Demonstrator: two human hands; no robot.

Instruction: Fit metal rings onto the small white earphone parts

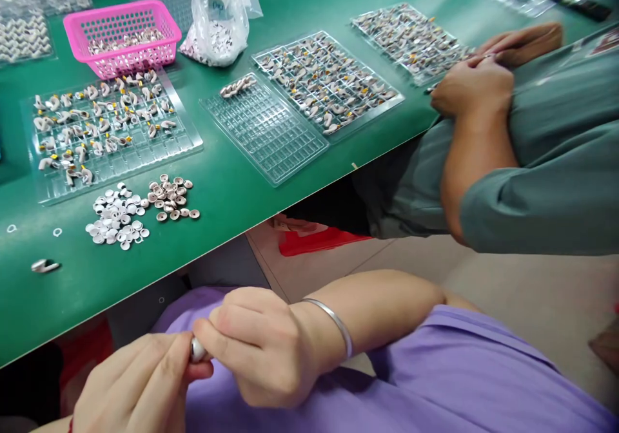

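Observation:
A small white earbud (197, 350), with a dark spot on its side, is pinched between the fingertips of both my hands, above my lap in front of the table edge. My left hand (138, 378) is closed on it from the left. From the right, my right hand (264, 343) grips it, fingers curled; a silver bangle is on that wrist. Much of the earbud is hidden by fingers. On the green table beyond lie a pile of white round caps (118, 217), a pile of brownish cup-shaped pieces (170, 196) and a lone earbud piece (44, 265).
A clear tray (186, 143) holds rows of earbud parts. Behind it stand a pink basket (120, 53) and a plastic bag (220, 24) of small pieces. More trays (271, 162) lie rightward. At the right, a co-worker's hands (476, 85) work beside another filled tray (411, 40).

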